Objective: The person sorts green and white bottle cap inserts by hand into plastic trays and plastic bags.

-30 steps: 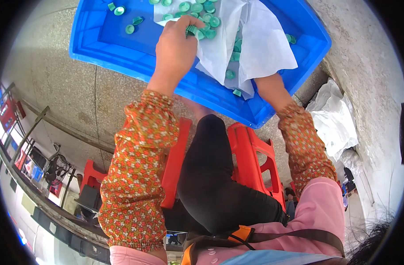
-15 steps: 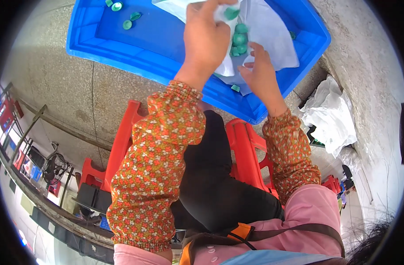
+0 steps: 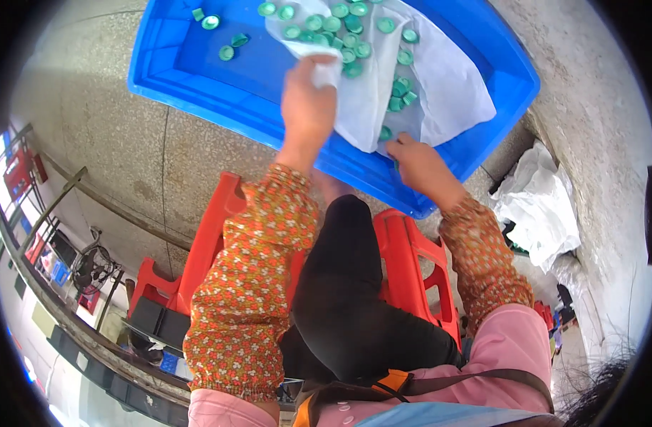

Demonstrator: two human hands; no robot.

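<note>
A large blue plastic tray [image 3: 219, 107] holds a white sheet, thin and folded like cloth or a soft bag [image 3: 454, 99]. Many small, round green plastic caps [image 3: 348, 55] lie on it. My left hand [image 3: 309, 107] is closed on the sheet's near left edge, slightly blurred by motion. Near the tray's front side, my right hand [image 3: 422, 165] has its fingers pinched together, with a bit of green showing beneath the fingertips, seemingly a cap. Just beside those fingers another green cap [image 3: 385, 133] rests on the sheet.
Several loose caps [image 3: 227, 53] lie at the tray's left. Red plastic stools [image 3: 210, 245] [image 3: 411, 263] stand on either side of my legs. A crumpled white plastic bag [image 3: 539, 206] sits on the floor at right, beside a wall. A metal rail [image 3: 91, 331] and a fan [image 3: 94, 269] are at left.
My left hand has come down and left, uncovering many caps on the sheet. My right hand has moved nearer the tray's front and its spread fingers have closed. The whole view has shifted slightly.
</note>
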